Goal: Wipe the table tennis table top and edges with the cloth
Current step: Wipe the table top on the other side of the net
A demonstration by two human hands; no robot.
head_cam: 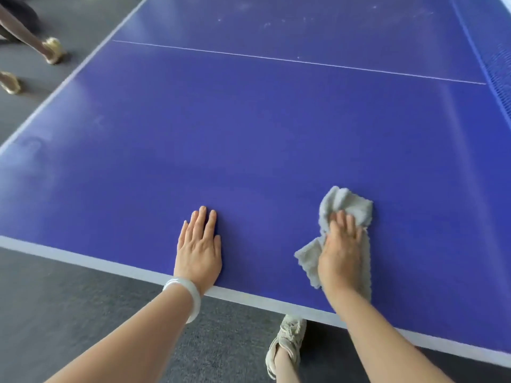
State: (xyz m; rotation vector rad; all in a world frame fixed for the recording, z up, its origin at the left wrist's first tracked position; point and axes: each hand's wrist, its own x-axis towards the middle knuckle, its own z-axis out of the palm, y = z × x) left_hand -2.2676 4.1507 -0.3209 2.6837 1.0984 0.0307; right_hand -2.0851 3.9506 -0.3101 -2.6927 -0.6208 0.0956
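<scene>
The blue table tennis table [249, 128] fills most of the head view, with a white band along its near edge. My left hand [199, 250] lies flat on the top near that edge, fingers straight. A crumpled grey cloth [348, 205] lies on the top to the right. My right hand [341, 250] presses down on the cloth, fingers spread over it, and cloth shows beyond the fingertips and on both sides of the palm.
The blue net [497, 64] runs along the far right. A thin white centre line [298, 60] crosses the top, with pale specks beyond it. Another person's feet in gold shoes [54, 49] stand on the grey floor at far left. My own shoe [287, 341] is under the near edge.
</scene>
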